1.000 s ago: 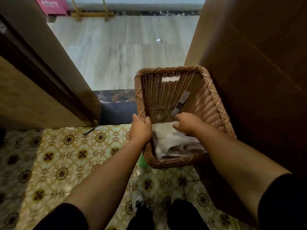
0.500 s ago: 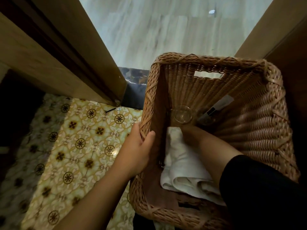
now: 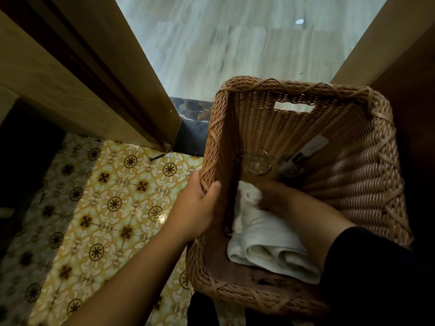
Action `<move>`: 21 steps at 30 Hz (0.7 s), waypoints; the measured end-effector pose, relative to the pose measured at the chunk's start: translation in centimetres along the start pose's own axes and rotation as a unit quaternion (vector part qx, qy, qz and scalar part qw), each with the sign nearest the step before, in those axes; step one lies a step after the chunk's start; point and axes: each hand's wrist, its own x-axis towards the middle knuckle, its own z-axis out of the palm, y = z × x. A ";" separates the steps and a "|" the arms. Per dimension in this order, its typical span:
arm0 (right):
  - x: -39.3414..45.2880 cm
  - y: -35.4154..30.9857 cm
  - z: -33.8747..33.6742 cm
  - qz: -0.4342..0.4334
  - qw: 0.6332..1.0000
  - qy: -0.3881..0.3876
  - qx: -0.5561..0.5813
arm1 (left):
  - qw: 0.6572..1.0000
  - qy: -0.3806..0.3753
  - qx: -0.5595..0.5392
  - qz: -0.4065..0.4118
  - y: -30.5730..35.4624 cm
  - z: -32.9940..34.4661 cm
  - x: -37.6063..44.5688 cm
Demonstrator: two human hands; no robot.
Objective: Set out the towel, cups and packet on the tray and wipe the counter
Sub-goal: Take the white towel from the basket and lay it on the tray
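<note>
Left hand [image 3: 200, 208] clamps on the near left rim of the wicker basket [image 3: 367, 184], thumb inside and fingers outside, probably to keep it steady while the other arm digs in. Right hand [image 3: 270, 196] is deep inside, resting on the far end of the folded white towel [image 3: 263, 243]; whether its fingers have closed on the cloth I cannot tell. Beyond it two clear cups [image 3: 257, 162] stand at the bottom, with the packet [image 3: 310, 148] leaning on the far right wall. Nothing is set out yet, and no tray or table shows, only patterned floor tiles [image 3: 106, 208]
</note>
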 end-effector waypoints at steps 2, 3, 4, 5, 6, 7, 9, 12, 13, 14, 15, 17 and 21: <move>-2.6 -0.8 -0.6 -0.009 0.999 0.035 -0.006 | 1.000 0.002 0.004 0.005 0.0 0.0 0.1; -4.0 -1.1 -1.0 -0.019 0.998 0.053 -0.031 | 1.000 0.003 0.003 0.005 0.1 0.0 0.2; -5.6 -1.4 -1.5 -0.038 0.993 0.070 -0.082 | 1.000 0.003 0.003 0.002 0.0 0.0 0.2; -7.4 -2.0 -2.1 -0.046 0.985 0.083 -0.144 | 1.000 0.002 0.002 -0.002 0.0 0.1 0.2; -9.1 -2.4 -2.7 -0.050 0.973 0.109 -0.195 | 1.000 0.000 0.002 -0.006 0.0 0.2 0.1; -10.8 -2.9 -3.2 -0.051 0.961 0.139 -0.233 | 1.000 -0.002 -0.001 -0.008 0.0 0.2 0.0; -14.3 -3.7 -3.8 -0.068 0.929 0.219 -0.290 | 1.000 -0.008 -0.012 -0.012 0.0 0.2 -0.1; -21.3 -5.9 -4.5 -0.075 0.892 0.303 -0.328 | 0.998 -0.035 -0.045 -0.026 0.0 -0.4 -0.3; -23.8 -6.9 -4.8 -0.079 0.883 0.327 -0.326 | 0.997 -0.048 -0.051 -0.030 0.1 -0.6 -0.3; -26.3 -7.8 -4.9 -0.079 0.878 0.350 -0.317 | 0.996 -0.062 -0.062 -0.034 0.2 -0.8 -0.4; -28.7 -8.6 -5.0 -0.077 0.875 0.368 -0.304 | 0.994 -0.076 -0.077 -0.036 0.5 -1.0 -0.4; -33.4 -10.0 -4.7 -0.069 0.873 0.389 -0.285 | 0.990 -0.098 -0.088 -0.039 1.1 -1.4 -0.2; -42.1 -12.6 -2.8 -0.073 0.886 0.385 -0.248 | 0.988 -0.130 -0.044 -0.073 1.7 -2.3 0.0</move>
